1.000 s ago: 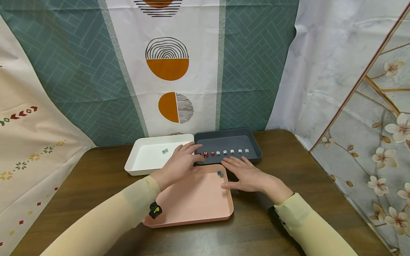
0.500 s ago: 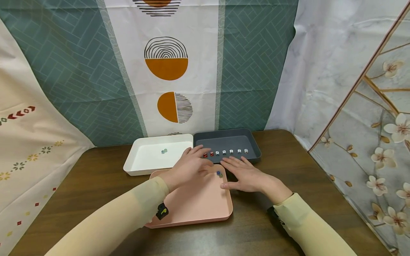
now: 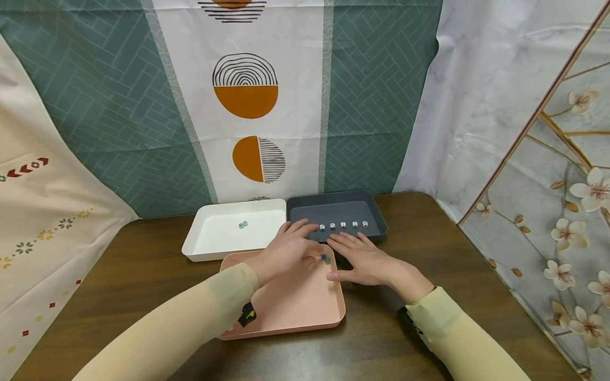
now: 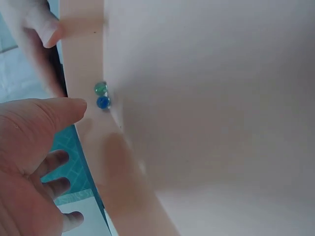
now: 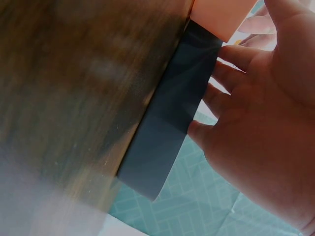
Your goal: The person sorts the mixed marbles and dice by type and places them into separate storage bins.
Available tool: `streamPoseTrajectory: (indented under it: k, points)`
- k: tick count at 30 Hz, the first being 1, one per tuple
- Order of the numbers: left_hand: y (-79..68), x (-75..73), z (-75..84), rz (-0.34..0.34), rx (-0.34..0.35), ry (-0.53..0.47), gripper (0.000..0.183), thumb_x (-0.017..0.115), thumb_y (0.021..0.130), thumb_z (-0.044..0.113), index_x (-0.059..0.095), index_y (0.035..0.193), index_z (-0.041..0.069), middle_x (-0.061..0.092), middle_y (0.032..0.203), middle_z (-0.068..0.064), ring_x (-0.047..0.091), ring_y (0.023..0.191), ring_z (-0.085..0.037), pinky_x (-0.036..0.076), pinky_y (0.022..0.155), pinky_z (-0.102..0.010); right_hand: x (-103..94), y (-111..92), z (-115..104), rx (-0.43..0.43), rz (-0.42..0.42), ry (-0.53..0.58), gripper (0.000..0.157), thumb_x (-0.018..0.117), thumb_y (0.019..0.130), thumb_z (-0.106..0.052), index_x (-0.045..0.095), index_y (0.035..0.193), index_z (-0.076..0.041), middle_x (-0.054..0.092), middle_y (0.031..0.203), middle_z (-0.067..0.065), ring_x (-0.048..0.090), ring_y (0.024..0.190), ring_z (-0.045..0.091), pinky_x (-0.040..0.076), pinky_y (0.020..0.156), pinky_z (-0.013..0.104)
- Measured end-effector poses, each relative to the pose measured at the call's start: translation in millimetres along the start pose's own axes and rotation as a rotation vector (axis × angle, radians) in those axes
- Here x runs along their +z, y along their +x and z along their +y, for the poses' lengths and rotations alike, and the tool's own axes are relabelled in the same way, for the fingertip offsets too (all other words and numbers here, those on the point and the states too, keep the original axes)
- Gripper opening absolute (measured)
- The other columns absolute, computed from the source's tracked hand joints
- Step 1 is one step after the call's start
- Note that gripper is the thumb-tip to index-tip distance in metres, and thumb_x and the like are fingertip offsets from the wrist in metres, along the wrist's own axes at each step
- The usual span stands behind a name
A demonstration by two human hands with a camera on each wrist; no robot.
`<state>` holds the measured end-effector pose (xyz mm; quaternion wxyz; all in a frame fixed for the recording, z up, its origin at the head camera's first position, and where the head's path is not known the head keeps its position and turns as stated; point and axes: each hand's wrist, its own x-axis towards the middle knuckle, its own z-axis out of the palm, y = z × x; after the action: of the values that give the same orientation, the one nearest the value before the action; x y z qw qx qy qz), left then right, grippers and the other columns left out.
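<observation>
My left hand [image 3: 288, 248] hovers over the far edge of the pink tray [image 3: 310, 312], fingers spread and nothing held; its fingertips reach over the dark grey tray [image 3: 333, 203]. In the left wrist view, my thumb is near a blue marble [image 4: 103, 102] and a green marble [image 4: 101, 88], which lie together in the pink tray's far right corner. A row of white dice [image 3: 343, 225] runs along the front of the dark tray; the left hand covers the row's left end. My right hand [image 3: 367, 262] rests its fingertips on the dark tray's near rim, fingers straight.
Left of the dark tray stands a white tray [image 3: 209, 233] with two greenish marbles [image 3: 243, 225] in it. All three trays sit close together on a brown wooden table [image 3: 143, 270]. Patterned cloths [image 3: 381, 106] hang behind and at the sides.
My left hand has moved right along the dark tray's near edge, covering the red dice seen earlier. The right hand stays at the rim. The whole view has shifted very slightly.
</observation>
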<state>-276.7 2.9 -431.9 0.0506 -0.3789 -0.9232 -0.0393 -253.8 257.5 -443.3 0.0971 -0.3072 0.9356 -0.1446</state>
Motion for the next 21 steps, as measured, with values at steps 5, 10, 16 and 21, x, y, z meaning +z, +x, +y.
streamPoseTrajectory:
  k: [5,10,16,21]
  points:
    - [3.2,4.2,2.3,-0.011,-0.002,0.017,0.035,0.085,0.101,0.029,0.081,0.136,0.028,0.052,0.167,-0.014,0.038,0.159,-0.044,0.032,0.123,-0.073,-0.8,-0.3,0.1,-0.006,0.001,0.001,0.096,0.063,0.106,-0.068,0.031,0.175,-0.009,0.027,0.181,0.014,0.018,0.168,0.039,0.005,0.133,0.064]
    - [4.2,8.3,2.2,0.0,0.005,0.011,0.034,0.084,0.102,0.029,0.081,0.135,0.031,0.053,0.165,-0.015,0.04,0.158,-0.045,0.033,0.122,-0.074,-0.7,0.8,0.1,-0.019,0.009,-0.003,0.097,0.062,0.105,-0.068,0.032,0.175,-0.008,0.028,0.18,0.016,0.018,0.168,0.04,0.005,0.132,0.066]
    - [6.0,11.8,1.5,-0.002,0.023,0.011,0.034,0.083,0.103,0.028,0.08,0.136,0.034,0.053,0.165,-0.017,0.04,0.158,-0.045,0.034,0.12,-0.075,0.8,1.0,1.7,-0.025,0.022,-0.01,0.097,0.063,0.105,-0.068,0.033,0.174,-0.007,0.029,0.179,0.017,0.02,0.167,0.042,0.006,0.132,0.067]
    - [7.3,15.0,0.7,0.002,0.037,0.004,0.032,0.083,0.102,0.028,0.08,0.134,0.034,0.054,0.164,-0.017,0.041,0.157,-0.046,0.035,0.12,-0.075,1.1,1.4,2.5,-0.016,0.016,-0.01,0.097,0.062,0.105,-0.069,0.032,0.174,-0.008,0.029,0.18,0.016,0.019,0.168,0.04,0.006,0.132,0.066]
